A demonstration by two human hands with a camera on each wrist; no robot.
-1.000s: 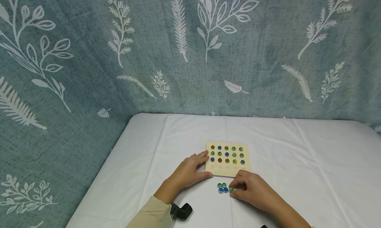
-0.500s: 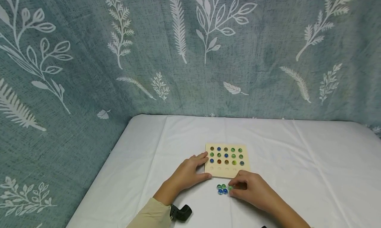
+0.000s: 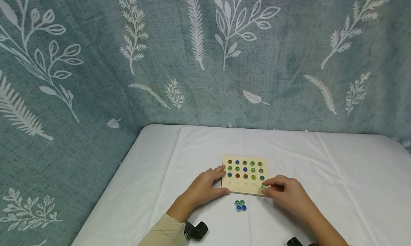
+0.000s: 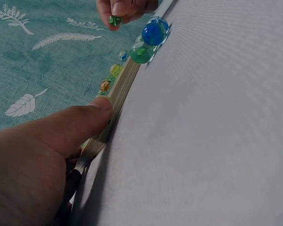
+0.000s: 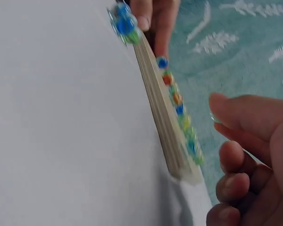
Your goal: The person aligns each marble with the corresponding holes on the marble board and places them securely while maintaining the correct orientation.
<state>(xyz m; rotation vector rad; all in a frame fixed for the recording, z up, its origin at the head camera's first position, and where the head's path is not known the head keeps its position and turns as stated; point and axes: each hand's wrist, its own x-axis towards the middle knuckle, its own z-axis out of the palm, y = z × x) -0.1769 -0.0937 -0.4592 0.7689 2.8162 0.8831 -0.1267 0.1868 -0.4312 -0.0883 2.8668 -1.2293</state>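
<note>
A pale wooden board (image 3: 241, 187) with rows of round hollows lies on the white table. Its three far rows hold green, blue, brown and yellow glass marbles (image 3: 245, 169). My left hand (image 3: 205, 185) rests at the board's left side, fingers extended to the left edge and thumb against the near edge. Between thumb and forefinger, my right hand (image 3: 289, 196) pinches a green marble (image 4: 115, 20) over the near right corner. In the right wrist view that marble is mostly hidden by the fingertips. Hollows in the near row show bare wood.
Several loose green and blue marbles (image 3: 240, 205) sit clustered on the white cloth (image 3: 179, 160) just in front of the board. Black wrist devices (image 3: 196, 230) sit on both forearms. A teal leaf-patterned curtain (image 3: 192, 60) rises behind and to the left of the table.
My right hand has lifted the green marble from the loose cluster and carried it right and away from me, to the board's near right corner. My left hand has stayed at the board.
</note>
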